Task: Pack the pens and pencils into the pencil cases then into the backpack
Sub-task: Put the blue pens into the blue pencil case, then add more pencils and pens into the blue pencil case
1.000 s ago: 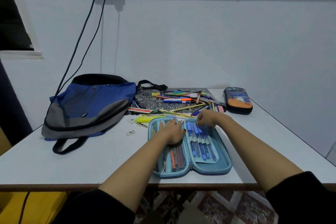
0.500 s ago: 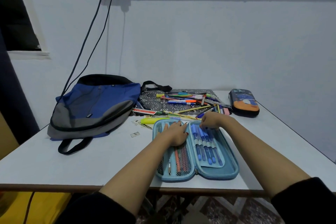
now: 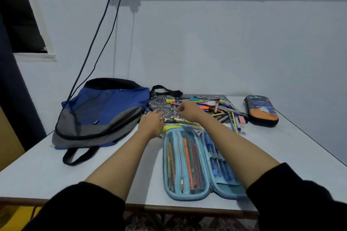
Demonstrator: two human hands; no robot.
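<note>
Here the open light-blue fabric pencil case (image 3: 185, 165) lies on my white surface (image 3: 47, 172), long axis running from me toward the wall, my left hand (image 3: 152, 124) released by its far corner, my right hand (image 3: 187, 110) curled above the scattered pens (image 3: 208, 102), grasp unclear to me.

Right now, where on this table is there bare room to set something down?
Bare table lies in front of the backpack, and on the right between the open blue case and the dark case. The far middle is crowded: loose pens cover the mat, and the left hand and right hand reach there.
</note>
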